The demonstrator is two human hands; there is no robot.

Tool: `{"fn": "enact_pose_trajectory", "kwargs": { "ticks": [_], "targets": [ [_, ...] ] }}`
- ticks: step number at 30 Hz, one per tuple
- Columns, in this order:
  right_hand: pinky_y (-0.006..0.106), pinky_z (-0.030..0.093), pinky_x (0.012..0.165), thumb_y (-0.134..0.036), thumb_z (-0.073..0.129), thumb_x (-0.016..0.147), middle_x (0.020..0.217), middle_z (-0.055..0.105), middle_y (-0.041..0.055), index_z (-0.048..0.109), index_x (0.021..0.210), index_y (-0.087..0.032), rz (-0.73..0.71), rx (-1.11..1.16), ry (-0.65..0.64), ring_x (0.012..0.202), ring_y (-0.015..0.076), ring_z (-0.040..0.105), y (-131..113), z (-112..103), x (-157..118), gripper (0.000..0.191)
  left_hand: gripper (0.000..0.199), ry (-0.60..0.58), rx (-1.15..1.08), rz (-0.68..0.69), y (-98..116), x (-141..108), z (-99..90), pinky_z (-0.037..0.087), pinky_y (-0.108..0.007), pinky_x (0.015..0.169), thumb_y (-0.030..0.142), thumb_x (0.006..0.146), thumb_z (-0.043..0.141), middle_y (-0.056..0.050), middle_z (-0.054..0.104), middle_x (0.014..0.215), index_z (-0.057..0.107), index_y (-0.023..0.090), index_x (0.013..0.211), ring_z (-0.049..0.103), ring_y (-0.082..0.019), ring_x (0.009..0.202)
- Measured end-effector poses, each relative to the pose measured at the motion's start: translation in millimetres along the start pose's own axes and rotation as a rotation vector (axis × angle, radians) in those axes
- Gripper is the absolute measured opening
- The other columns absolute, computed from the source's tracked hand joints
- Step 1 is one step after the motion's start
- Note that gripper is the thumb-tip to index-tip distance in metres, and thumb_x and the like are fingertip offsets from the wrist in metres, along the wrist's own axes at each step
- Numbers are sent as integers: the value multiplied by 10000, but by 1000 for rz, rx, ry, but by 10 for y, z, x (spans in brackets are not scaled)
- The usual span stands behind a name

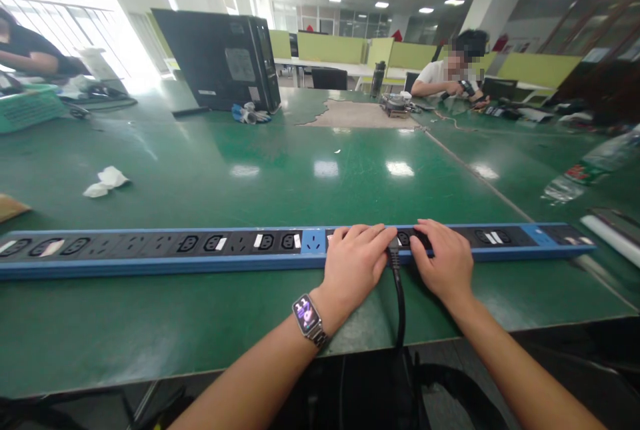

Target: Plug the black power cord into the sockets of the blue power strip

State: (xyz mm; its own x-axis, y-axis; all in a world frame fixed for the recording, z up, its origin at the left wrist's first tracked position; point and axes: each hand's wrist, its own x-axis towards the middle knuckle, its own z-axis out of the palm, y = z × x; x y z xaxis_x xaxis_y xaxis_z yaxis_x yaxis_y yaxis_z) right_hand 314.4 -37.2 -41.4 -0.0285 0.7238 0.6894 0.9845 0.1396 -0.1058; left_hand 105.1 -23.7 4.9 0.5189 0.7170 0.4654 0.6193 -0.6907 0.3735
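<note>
Fingers of the left hand (353, 267) lie close together across the long power strip (165, 267); those of the right hand (447, 263) curl onto it, thumb parted. Whether either set grips anything cannot be told. Left of the fingers, past the strip, lies crumpled white tissue (113, 177); a metal-banded watch (307, 317) circles the left wrist. The strip, blue-edged with black socket panels, runs beneath both hands. Between them, a ribbed black plug (394, 255) stands against it, its smooth cord (401, 313) hanging down. Far right is a clear ridged bottle (590, 167). The glossy green bench (200, 323) spreads ahead; beyond the fingers are a teal basket (30, 109), a boxy black computer tower (225, 60) and a white-shirted person (440, 75).
</note>
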Motion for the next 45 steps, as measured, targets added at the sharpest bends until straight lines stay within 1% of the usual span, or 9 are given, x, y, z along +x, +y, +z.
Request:
{"fn": "enact_pose_trajectory", "kwargs": {
  "ticks": [5, 12, 21, 27, 34, 37, 40, 42, 45],
  "targets": [
    [373, 406, 957, -357, 493, 920, 1136, 717, 80, 668, 1026, -184, 8, 24, 8, 1126, 240, 628, -2, -2, 1, 269, 324, 66, -62, -197, -7, 3, 10, 417, -400, 922, 221, 902, 606, -11, 721, 1129, 601, 278, 1221, 625, -211, 1063],
    [372, 399, 966, -354, 506, 907, 1148, 714, 86, 670, 1029, -182, 22, 50, 11, 1129, 235, 625, -15, -4, 7, 267, 304, 7, -96, -216, -66, 20, -67, 432, -395, 945, 253, 938, 572, -31, 704, 1166, 589, 261, 1241, 622, -211, 1088],
    [375, 387, 970, -357, 512, 907, 1149, 713, 85, 663, 1035, -190, 34, 46, -7, 1134, 242, 622, -16, 2, 6, 259, 257, -163, 137, -110, 8, 226, -230, 475, -382, 828, 279, 933, 553, -40, 727, 996, 608, 274, 1183, 654, -242, 961],
    [374, 397, 960, -360, 514, 908, 1144, 714, 75, 666, 1029, -188, 28, 41, 4, 1118, 236, 631, -17, -4, 10, 259, 262, -161, 129, -167, 64, 237, -181, 477, -390, 833, 275, 947, 530, -50, 728, 1006, 592, 256, 1201, 655, -245, 961],
    [431, 390, 998, -381, 525, 893, 1165, 709, 93, 680, 1016, -191, 98, 132, -15, 1160, 268, 609, -38, -2, 11, 274, 288, -95, 108, -41, 37, 101, -74, 449, -410, 884, 181, 906, 571, -31, 719, 1113, 613, 267, 1178, 602, -245, 1069],
    [448, 453, 944, -503, 510, 887, 1055, 737, 97, 688, 926, -202, 295, 414, -63, 1063, 271, 653, -95, -160, 173, 352, 320, 52, -158, -161, 17, 127, -49, 481, -390, 880, 179, 869, 615, -14, 727, 1085, 621, 276, 1174, 636, -213, 1012],
    [328, 532, 634, -624, 447, 890, 794, 720, 56, 651, 1040, -196, 490, 819, -253, 701, 195, 680, -210, -501, 425, 497, 412, 270, -289, -133, 112, 249, -105, 480, -367, 919, 181, 874, 587, -41, 693, 1173, 541, 247, 1278, 625, -201, 1065],
    [259, 462, 477, -628, 485, 876, 642, 650, -1, 621, 1133, -189, 468, 893, -405, 504, 141, 592, -297, -748, 569, 527, 487, 281, -218, -8, 196, 336, -161, 460, -369, 932, 202, 884, 569, -40, 682, 1192, 468, 252, 1358, 602, -207, 1104],
    [232, 406, 407, -583, 518, 876, 567, 589, -35, 623, 1143, -180, 387, 848, -582, 412, 110, 524, -395, -985, 681, 495, 517, 191, -63, 104, 271, 396, -193, 455, -357, 879, 204, 898, 533, -32, 700, 1143, 421, 254, 1400, 607, -207, 1053]
  ]
}}
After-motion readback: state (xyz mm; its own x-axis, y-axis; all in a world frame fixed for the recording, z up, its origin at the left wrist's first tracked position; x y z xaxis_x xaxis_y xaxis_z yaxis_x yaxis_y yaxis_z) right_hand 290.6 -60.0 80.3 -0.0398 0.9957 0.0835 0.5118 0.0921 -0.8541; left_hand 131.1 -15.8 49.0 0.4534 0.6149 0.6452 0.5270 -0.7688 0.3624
